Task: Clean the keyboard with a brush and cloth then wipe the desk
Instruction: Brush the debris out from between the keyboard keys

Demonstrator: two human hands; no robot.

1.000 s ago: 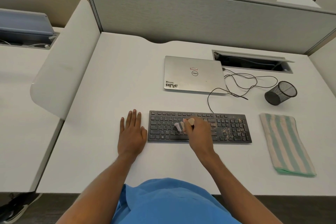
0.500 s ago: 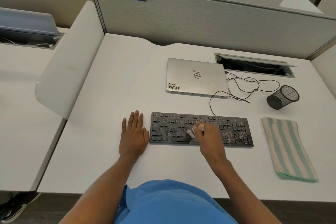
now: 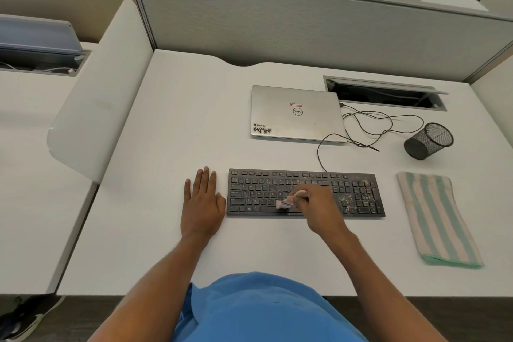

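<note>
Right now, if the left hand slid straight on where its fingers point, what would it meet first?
Bare desk only: the left hand would likely pass left of the laptop and reach the grey partition behind.

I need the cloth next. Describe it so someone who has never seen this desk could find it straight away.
Start at the white desk and find the black keyboard near its front edge. To the right of the keyboard, past its number-pad end, the cloth lies flat as a long strip, nearer the person than the black mesh cup. It is the only soft thing there, with lengthwise green and pale beige stripes.
</note>
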